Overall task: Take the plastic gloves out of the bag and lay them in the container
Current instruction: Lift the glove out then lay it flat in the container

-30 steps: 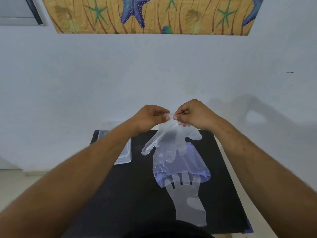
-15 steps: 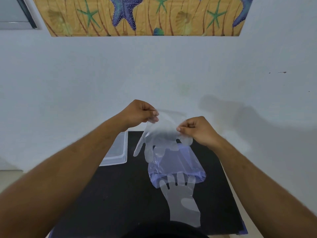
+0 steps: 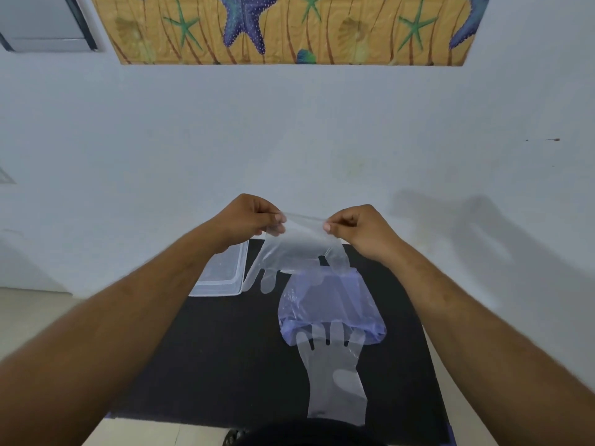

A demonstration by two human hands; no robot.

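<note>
A clear plastic glove (image 3: 297, 249) hangs in the air above the far end of the black mat, fingers pointing down. My left hand (image 3: 246, 218) pinches one corner of its cuff and my right hand (image 3: 357, 228) pinches the other, stretching the cuff between them. Below it a bluish translucent bag (image 3: 331, 304) lies on the mat. A second clear glove (image 3: 335, 378) lies flat with its fingers tucked into the bag's near mouth. A clear shallow container (image 3: 225, 278) sits at the mat's far left, partly behind my left forearm.
The black mat (image 3: 225, 365) covers a small table set against a pale wall (image 3: 289, 140). A starfish picture (image 3: 289, 27) hangs high on the wall. Floor shows at the left.
My hands have spread apart, pulling the glove's cuff wide. My right hand rose level with the left, and the glove hangs a little further left, toward the container.
</note>
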